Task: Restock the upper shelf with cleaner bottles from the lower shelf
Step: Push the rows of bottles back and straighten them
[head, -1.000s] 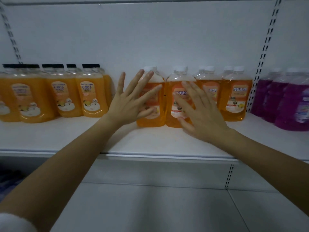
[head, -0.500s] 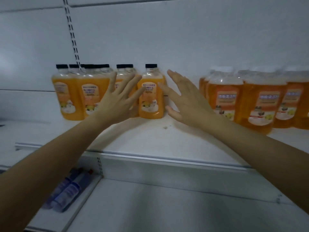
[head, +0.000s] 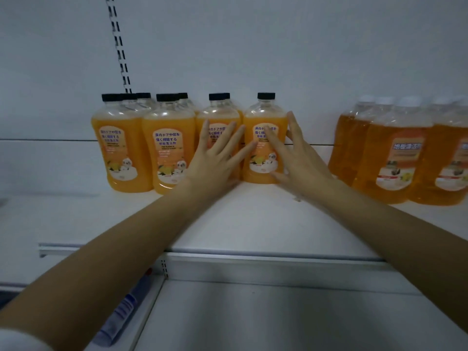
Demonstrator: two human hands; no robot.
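Several orange cleaner bottles with black caps [head: 167,153] stand in rows at the back of the white upper shelf [head: 240,224]. The rightmost black-capped bottle [head: 263,115] stands upright between my two hands. My left hand [head: 217,158] lies flat with fingers spread against the bottle beside it. My right hand [head: 296,155] is spread over the front and right side of the rightmost bottle, touching it without a closed grip. Nothing is lifted.
A group of larger orange bottles with white caps [head: 395,158] stands to the right on the same shelf, a gap apart. Below, the lower shelf [head: 278,315] shows bare white surface, with blue-purple bottles [head: 124,310] lying at its left.
My view swung left from the white-capped bottles to the black-capped ones. Both hands moved with it and now rest spread against the two rightmost black-capped bottles.
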